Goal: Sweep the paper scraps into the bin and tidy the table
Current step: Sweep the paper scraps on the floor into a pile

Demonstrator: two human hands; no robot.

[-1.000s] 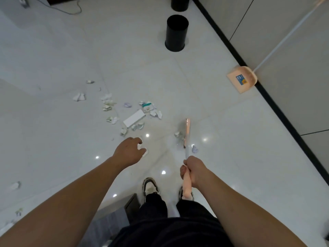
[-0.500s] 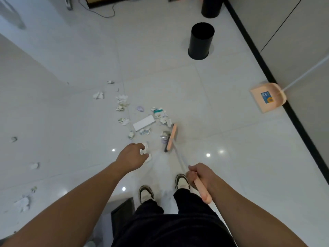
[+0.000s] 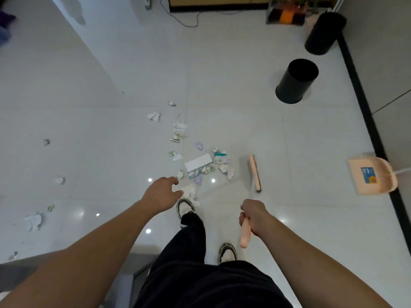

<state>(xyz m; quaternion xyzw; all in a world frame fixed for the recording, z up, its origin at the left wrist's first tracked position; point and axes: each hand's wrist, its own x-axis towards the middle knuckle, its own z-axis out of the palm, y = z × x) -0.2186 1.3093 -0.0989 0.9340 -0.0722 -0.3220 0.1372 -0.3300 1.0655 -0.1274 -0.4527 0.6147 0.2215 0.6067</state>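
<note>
On the pale tiled floor (image 3: 233, 90), paper scraps (image 3: 200, 161) lie scattered ahead of the person's shoes, thickest around a flat white card (image 3: 198, 162). Right hand (image 3: 253, 215) has its grip curled round the peach handle of a broom (image 3: 254, 172), whose head rests on the floor just right of the scraps (the shaft is blurred). Left hand (image 3: 163, 192) hangs above the floor, fingers loosely spread, holding nothing. A black bin (image 3: 295, 82) stands well beyond; a peach dustpan (image 3: 367, 176) sits by the wall.
</note>
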